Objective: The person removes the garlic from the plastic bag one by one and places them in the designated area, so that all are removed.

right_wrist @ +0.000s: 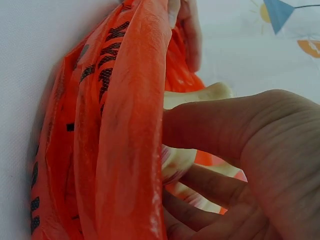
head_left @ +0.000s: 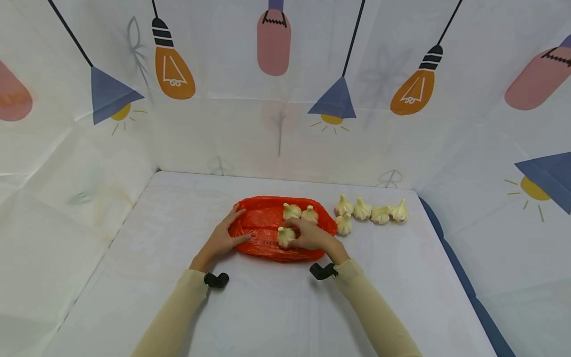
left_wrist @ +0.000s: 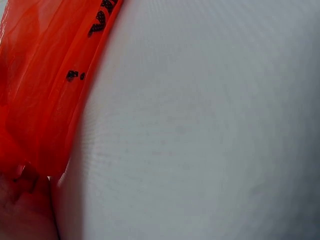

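Note:
A red plastic bag (head_left: 263, 218) with black print lies spread on the white table, its mouth facing up. The left hand (head_left: 223, 235) holds its left rim, thumb and fingers reaching over the edge. Over the bag's right part, the right hand (head_left: 310, 235) grips a garlic bulb (head_left: 285, 237) between thumb and fingers. In the right wrist view this garlic bulb (right_wrist: 177, 162) is partly hidden by the thumb and the bag's rim. Two more garlic bulbs (head_left: 292, 211) sit inside the bag, just beyond the right hand.
Several garlic bulbs (head_left: 362, 209) stand in a group on the table to the right of the bag, one nearly touching its right edge. Behind the table (head_left: 267, 307) hangs a white curtain (head_left: 232, 134) printed with lamps and light bulbs.

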`<state>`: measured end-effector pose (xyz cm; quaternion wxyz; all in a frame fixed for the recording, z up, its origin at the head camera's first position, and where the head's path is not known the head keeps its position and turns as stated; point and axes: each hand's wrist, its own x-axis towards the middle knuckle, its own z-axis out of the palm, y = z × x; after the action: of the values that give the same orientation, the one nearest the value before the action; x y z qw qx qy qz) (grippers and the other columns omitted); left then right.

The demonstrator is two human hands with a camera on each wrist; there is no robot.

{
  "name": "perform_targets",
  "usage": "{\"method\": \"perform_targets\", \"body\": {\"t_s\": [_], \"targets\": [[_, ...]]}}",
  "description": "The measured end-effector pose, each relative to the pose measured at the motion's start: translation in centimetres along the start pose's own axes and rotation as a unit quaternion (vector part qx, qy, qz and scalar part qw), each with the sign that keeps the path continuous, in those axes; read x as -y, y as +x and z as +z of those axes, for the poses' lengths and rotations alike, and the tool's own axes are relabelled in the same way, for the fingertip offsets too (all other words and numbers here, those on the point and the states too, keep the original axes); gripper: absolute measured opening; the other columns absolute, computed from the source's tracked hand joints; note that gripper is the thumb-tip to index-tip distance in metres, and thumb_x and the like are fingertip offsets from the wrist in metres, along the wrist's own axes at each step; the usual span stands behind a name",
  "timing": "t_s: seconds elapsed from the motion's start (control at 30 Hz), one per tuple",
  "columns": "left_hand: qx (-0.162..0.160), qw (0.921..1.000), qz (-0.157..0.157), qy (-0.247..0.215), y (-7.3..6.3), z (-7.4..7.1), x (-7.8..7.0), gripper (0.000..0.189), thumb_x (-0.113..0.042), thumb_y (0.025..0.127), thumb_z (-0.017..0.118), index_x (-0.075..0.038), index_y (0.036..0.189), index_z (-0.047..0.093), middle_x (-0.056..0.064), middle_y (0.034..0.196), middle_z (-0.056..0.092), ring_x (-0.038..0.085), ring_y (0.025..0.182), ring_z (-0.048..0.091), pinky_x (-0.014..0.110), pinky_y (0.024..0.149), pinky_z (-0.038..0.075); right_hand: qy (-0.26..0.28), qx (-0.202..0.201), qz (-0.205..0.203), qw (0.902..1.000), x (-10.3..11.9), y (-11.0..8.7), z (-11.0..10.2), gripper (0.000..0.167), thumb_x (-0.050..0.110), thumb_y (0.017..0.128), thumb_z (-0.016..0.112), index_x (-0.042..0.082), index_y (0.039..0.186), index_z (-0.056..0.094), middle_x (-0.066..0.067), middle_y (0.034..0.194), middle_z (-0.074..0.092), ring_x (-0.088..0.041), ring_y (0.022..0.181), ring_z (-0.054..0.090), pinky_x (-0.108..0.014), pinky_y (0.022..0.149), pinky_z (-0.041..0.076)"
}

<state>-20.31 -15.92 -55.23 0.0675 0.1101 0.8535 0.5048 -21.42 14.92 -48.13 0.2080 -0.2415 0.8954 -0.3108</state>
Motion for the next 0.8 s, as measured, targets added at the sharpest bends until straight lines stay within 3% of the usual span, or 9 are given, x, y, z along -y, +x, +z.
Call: {"method": "perform_targets", "body": {"t_s": [0.37, 0.6, 0.8], "targets": [[0.002, 0.9998, -0.016, -0.010, -0.01, 0.10, -0.10, 0.088, -0.040, 0.087, 0.081, -0.023, 0.161, 0.036, -0.001, 0.175, 0.009, 0.034, 0.161, 0.011, 0.065, 0.125, 0.019, -0.007, -0.007, -0.021, 0.9997, -0.16, 0.11, 0.08, 0.050, 0.018, 0.089, 0.082, 0.009, 0.135, 0.065, -0.007, 0.136, 0.064, -0.019, 0.115, 0.056, -0.042, 0.100, 0.051], [0.002, 0.9998, -0.016, -0.008, -0.01, 0.13, -0.15, 0.089, -0.040, 0.087, 0.081, -0.022, 0.161, 0.036, -0.001, 0.175, 0.009, 0.035, 0.161, 0.011, 0.064, 0.124, 0.020, -0.012, -0.003, -0.038, 0.9992, -0.25, 0.25, 0.05, 0.044, 0.019, 0.088, 0.083, 0.010, 0.129, 0.068, -0.003, 0.128, 0.066, -0.018, 0.108, 0.054, -0.036, 0.094, 0.051], [0.002, 0.9998, -0.017, -0.003, -0.04, 0.15, -0.14, 0.089, -0.040, 0.087, 0.081, -0.022, 0.161, 0.036, -0.001, 0.175, 0.009, 0.035, 0.160, 0.012, 0.064, 0.124, 0.021, -0.009, 0.002, -0.028, 0.9996, -0.03, 0.20, -0.21, 0.042, 0.020, 0.088, 0.083, 0.015, 0.127, 0.069, 0.001, 0.123, 0.066, -0.018, 0.103, 0.053, -0.032, 0.087, 0.051]]}}
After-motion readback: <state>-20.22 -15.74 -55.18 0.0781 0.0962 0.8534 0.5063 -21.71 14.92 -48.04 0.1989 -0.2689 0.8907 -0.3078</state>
